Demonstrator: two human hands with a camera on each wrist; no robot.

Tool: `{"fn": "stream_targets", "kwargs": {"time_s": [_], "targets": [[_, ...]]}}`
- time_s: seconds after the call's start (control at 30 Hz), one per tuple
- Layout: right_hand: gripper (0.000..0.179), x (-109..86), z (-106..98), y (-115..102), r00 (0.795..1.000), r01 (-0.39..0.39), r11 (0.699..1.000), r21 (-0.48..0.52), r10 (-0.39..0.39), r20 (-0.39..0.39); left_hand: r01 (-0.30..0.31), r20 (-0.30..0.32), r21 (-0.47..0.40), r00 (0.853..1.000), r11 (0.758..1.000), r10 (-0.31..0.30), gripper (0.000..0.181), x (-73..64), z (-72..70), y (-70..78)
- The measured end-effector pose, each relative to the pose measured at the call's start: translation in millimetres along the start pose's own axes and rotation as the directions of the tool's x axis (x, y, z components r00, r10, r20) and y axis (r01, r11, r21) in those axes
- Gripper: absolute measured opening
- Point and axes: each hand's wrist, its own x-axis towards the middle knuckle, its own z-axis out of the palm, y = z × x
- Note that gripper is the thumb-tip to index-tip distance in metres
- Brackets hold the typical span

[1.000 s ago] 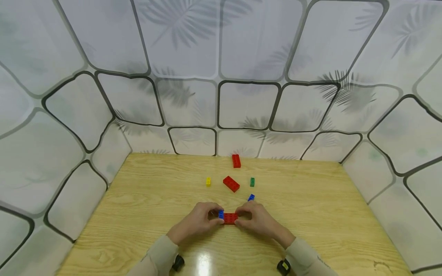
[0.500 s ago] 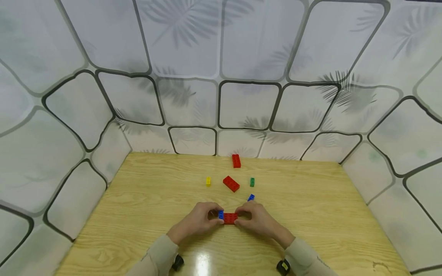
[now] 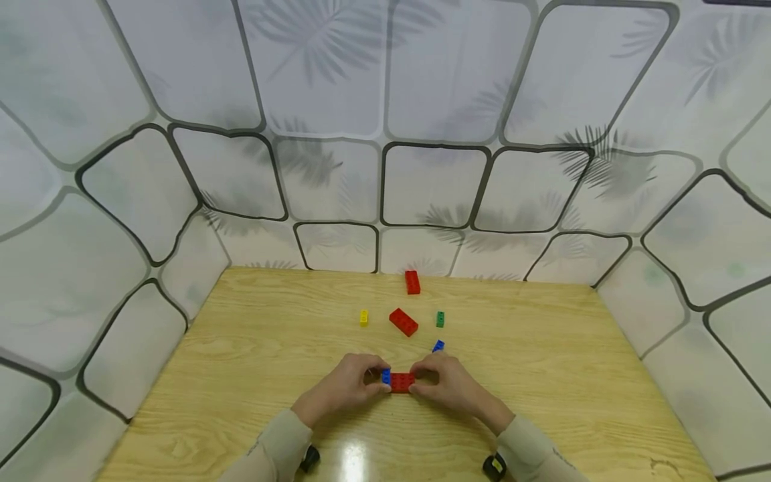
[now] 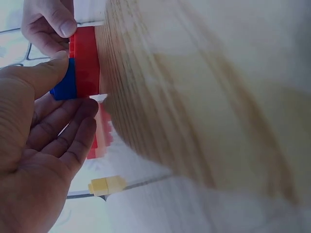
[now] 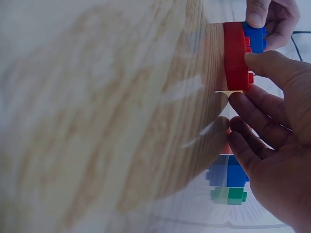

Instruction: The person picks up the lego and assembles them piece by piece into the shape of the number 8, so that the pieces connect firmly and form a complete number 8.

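My left hand (image 3: 347,383) pinches a small blue brick (image 3: 386,377) between thumb and fingers. That brick sits on top of the left end of a red brick (image 5: 235,58), which rests on the table with its studs up. At the red brick's right end my right hand (image 3: 450,384) grips it by thumb and fingertips. In the left wrist view the blue brick (image 4: 64,82) lies flush against the red brick (image 4: 87,63). Just beyond the right hand's fingers is a second blue brick (image 3: 438,345), partly hidden by them.
Farther back on the wooden table (image 3: 271,348) lie a slanted red brick (image 3: 403,322), a small yellow brick (image 3: 364,318) and a small green brick (image 3: 440,319). Another red brick (image 3: 412,282) lies near the back edge, before a patterned curtain (image 3: 434,181).
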Motion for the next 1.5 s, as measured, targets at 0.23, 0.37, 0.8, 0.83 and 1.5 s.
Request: {"fn": "stream_targets", "kwargs": {"time_s": [0.23, 0.37, 0.8, 0.83, 1.5], "targets": [[0.026, -0.6, 0.9, 0.5, 1.000, 0.014, 1.000, -0.008, -0.014, 0.004, 0.012, -0.031, -0.024, 0.999, 1.000, -0.013, 0.035, -2.4, 4.2, -1.5], [0.026, -1.0, 0.3, -0.1, 1.000, 0.019, 1.000, -0.009, -0.019, 0.001, 0.025, -0.052, -0.056, 0.998, 0.998, -0.028, 0.036, -4.6, 6.3, -2.8], [0.026, 0.2, -2.6, -3.3, 1.000, 0.006, 1.000, -0.009, -0.005, 0.012, 0.041, -0.056, -0.079, 0.997, 0.996, -0.045, 0.041, -3.3, 8.0, -3.6], [0.026, 0.2, -2.7, -3.4, 1.000, 0.005, 1.000, -0.012, -0.004, 0.011, 0.036, -0.060, -0.076, 0.997, 0.996, -0.041, 0.041, -3.2, 8.3, -3.7], [0.031, -4.3, -16.0, 6.3, 0.983, 0.027, 0.999, -0.016, -0.030, -0.183, 0.082, -0.018, -0.103, 0.996, 0.991, -0.084, 0.042, -4.3, 5.7, -4.2]]}}
